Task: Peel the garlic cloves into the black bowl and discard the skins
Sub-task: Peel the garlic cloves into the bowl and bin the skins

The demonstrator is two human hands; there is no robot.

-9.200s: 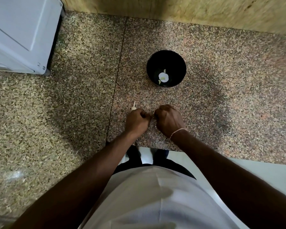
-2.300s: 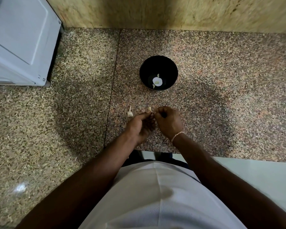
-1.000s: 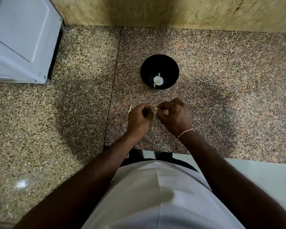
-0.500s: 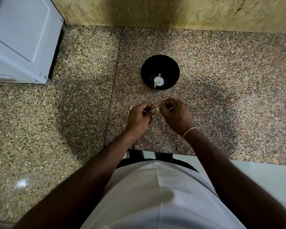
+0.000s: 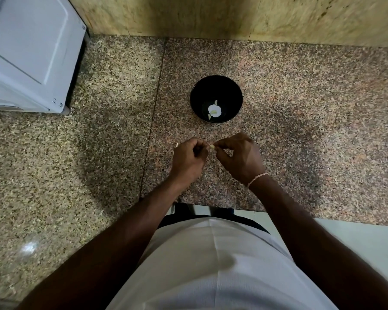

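Both hands, left hand [image 5: 188, 159] and right hand [image 5: 240, 155], pinch one garlic clove [image 5: 211, 147] at centre frame, below the black bowl [image 5: 216, 86].

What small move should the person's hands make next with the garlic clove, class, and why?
Probably pull the skin off the garlic clove before carrying it anywhere. The left hand and right hand both pinch it between fingertips above the granite counter, short of the black bowl, which already holds pale peeled pieces. Whether the skin is fully off is too small to tell.
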